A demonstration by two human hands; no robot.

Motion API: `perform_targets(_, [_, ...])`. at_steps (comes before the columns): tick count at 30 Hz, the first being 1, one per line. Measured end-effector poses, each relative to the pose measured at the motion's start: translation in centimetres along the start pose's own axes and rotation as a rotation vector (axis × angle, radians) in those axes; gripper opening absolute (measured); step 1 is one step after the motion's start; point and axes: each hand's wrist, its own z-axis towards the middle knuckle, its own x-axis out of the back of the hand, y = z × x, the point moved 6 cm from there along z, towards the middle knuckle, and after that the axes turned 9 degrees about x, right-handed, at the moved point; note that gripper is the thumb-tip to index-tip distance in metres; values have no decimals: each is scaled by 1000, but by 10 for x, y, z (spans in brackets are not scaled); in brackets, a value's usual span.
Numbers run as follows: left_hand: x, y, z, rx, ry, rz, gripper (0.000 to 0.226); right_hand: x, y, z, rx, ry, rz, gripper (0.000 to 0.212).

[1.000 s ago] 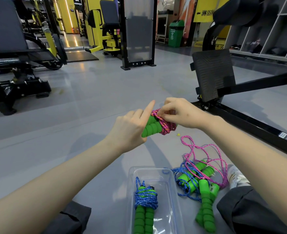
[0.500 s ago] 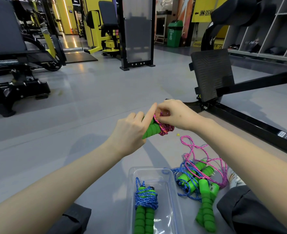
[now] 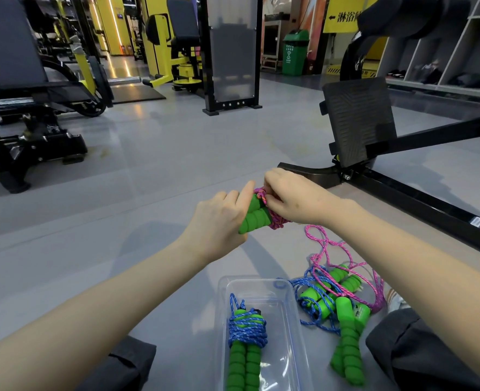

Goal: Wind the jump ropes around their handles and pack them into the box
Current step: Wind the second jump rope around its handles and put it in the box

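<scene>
Ribbed green foam handles (image 3: 254, 220), braided pink rope (image 3: 275, 221)

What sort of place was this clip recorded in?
Most likely a commercial gym. Yellow-and-black weight machines stand across the grey floor, a black footplate on a steel frame sits close by, and open cubby shelves line the right wall.

A: Item one?
B: Pink jump rope (image 3: 272, 218), wound around paired green foam handles (image 3: 254, 218), held above the floor; the rope's end seems tucked under fingers, hard to tell.
A: Item two?
B: Clear plastic box (image 3: 289, 311) on the floor, holding a blue-wound rope bundle (image 3: 246, 334), handles lying lengthwise.
A: Remainder?
B: Loose pile (image 3: 337, 294) just right of the box: blue and pink ropes tangled over green handles.
</scene>
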Motion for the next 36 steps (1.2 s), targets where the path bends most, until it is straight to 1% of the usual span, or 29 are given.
perform_targets(5, [-6, -6, -1, -7, -74, 14, 50, 1, 2, -7, -54, 70, 128, 10])
perform_targets(7, [-7, -7, -1, -5, -91, 20, 44, 1, 5, -8, -106, 113, 162, 10])
perform_targets(11, [-8, -4, 0, 20, -90, 8, 43, 3, 9, -8, -211, 238, 154, 9])
perform_targets(14, [-4, -2, 1, 29, -60, 36, 42, 7, 6, -6, -189, 298, 141, 4])
perform_targets(17, [-2, -2, 2, 16, -44, 68, 40, 6, 5, -2, -160, 255, 126, 12])
perform_targets(21, [-8, -4, -1, 19, -83, 56, 39, 3, 3, -1, -146, 199, 115, 19])
perform_targets(25, [-8, -10, -1, 48, -76, 4, 42, 4, 5, -4, -156, 258, 163, 29])
perform_targets(28, [-6, -15, 0, 44, -24, 6, 42, 9, 10, -5, -217, 343, 306, 27])
perform_targets(30, [-9, -17, -1, 33, -8, 4, 41, 7, 11, -6, -225, 349, 413, 23])
perform_targets(32, [-10, -14, -3, 13, 17, -10, 39, 3, 12, -5, -206, 331, 390, 24])
perform_targets(33, [-9, -13, -4, 27, 22, -32, 37, 0, 16, -5, -221, 340, 397, 28])
perform_targets(34, [-10, -12, -5, 71, -12, -65, 36, -3, 23, -5, -277, 368, 427, 35])
perform_targets(36, [-20, -15, -7, 282, -236, -201, 41, -10, 41, -13, -471, 475, 557, 49])
